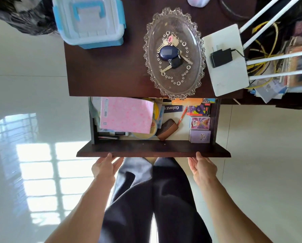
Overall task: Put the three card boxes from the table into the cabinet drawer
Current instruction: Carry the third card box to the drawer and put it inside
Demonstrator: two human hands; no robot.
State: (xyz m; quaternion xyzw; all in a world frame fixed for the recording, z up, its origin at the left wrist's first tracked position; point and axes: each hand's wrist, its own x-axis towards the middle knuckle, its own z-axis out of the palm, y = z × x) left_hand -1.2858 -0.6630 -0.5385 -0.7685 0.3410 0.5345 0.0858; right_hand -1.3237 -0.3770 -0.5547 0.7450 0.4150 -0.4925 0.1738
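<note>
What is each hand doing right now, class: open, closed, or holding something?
Left hand: open, empty, fingertips at the drawer front.
Right hand: open, empty, fingertips at the same drawer front.

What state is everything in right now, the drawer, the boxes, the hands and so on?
Drawer: pulled open.
Three card boxes: inside the drawer, in a row along its right side.
Left hand: open, fingertips at the drawer front.
Right hand: open, fingertips at the drawer front.
Storage box: lid on.
Glass tray: holding keys.
</note>
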